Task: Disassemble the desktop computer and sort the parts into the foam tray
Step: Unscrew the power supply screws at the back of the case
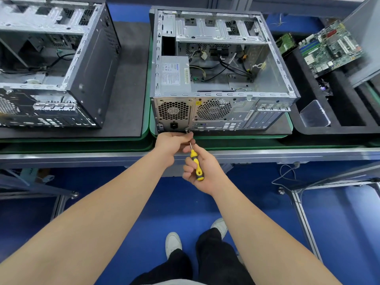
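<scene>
An open desktop case [222, 83] lies on its side on a dark mat, rear panel facing me. The grey power supply [174, 74] still sits inside at its left, with loose cables beside it. My right hand [202, 169] grips a yellow-and-black screwdriver [196, 163], its tip at the lower rear edge below the power socket. My left hand [174, 142] pinches the shaft near the tip, against the case's bottom edge. The black foam tray [320, 128] lies to the right, holding a green motherboard [329, 48] and a smaller green card [285, 43].
A second open case [55, 64] lies on the mat at the left. A clear plastic box [314, 114] stands in the tray's near compartment. The bench's metal rail [82, 157] runs along the front. Blue floor and my shoes are below.
</scene>
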Demonstrator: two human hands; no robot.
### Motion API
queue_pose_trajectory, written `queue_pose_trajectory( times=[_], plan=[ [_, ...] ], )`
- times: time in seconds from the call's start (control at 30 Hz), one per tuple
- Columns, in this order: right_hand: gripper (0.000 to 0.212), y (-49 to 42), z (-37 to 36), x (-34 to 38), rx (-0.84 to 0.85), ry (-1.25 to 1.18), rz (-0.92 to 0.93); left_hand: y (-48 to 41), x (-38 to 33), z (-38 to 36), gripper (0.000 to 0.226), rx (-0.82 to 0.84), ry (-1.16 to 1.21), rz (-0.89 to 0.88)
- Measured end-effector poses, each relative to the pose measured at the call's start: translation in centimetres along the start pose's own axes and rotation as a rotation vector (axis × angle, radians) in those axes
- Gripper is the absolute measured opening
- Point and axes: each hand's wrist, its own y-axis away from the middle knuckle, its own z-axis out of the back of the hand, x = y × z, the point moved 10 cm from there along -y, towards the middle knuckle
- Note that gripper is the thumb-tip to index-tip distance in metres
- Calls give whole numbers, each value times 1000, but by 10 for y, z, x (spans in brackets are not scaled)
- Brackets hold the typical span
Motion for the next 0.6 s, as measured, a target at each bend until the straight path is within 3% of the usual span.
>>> queue_pose_trajectory(
  times=[0.13, 0.27, 0.6],
  plan=[
    [25, 2, -18, -10, 140, -256, -58, 1, -2, -1, 28, 50, 41, -4],
    [27, -1, -19, -4, 102, -188, -9, 2, -3, -1, 27, 62, 28, 6],
    [27, 12, -4, 35, -411, 803, 361, 1, -2, -1, 23, 21, -13, -30]
  ],
)
